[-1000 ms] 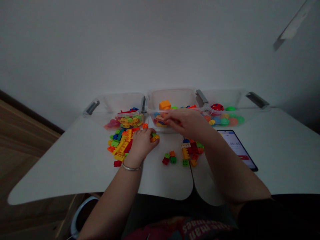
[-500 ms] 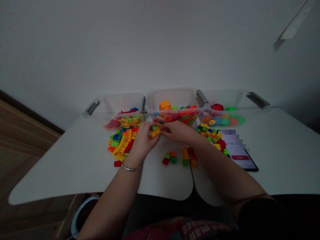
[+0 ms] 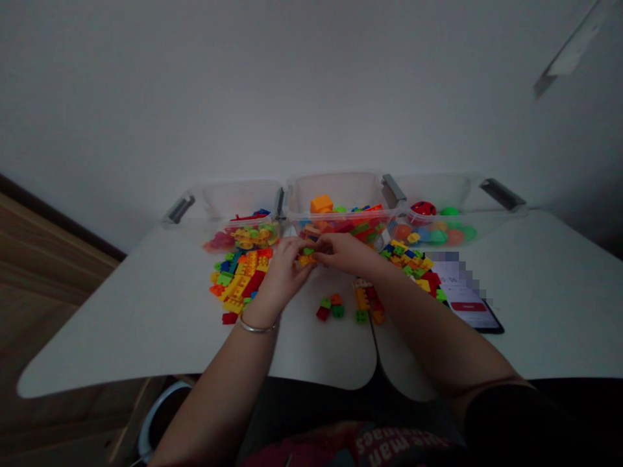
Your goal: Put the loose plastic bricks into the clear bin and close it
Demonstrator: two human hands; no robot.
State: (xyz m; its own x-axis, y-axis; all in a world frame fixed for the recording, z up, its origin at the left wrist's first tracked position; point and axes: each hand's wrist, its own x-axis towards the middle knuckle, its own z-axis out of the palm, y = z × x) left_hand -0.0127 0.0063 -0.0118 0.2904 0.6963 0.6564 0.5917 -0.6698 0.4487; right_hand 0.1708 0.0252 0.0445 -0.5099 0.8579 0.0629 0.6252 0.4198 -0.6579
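Note:
My left hand (image 3: pixel 287 269) is closed around a yellow toy brick (image 3: pixel 306 260), held above the table. A small green brick (image 3: pixel 308 251) sits at the top of the yellow one. Fingers of my right hand (image 3: pixel 343 251) pinch at the right side of these bricks; their tips are partly hidden, so which brick they grip is unclear. Below the hands lies a small group of red, green and orange bricks (image 3: pixel 331 307). Right of it are joined yellow, red and green bricks (image 3: pixel 365 301), partly behind my right forearm.
A brick pile (image 3: pixel 241 282) lies left of my left hand, another pile (image 3: pixel 411 263) beyond my right arm. Along the wall stand three clear bins, a left bin (image 3: pixel 221 194), a middle bin (image 3: pixel 341 185) and a right bin (image 3: pixel 438 188). A phone (image 3: pixel 467 305) rests at right.
The yellow brick has turned and shifted slightly right between my hands, with the green brick now showing more on top. My right fingers have curled closer over it.

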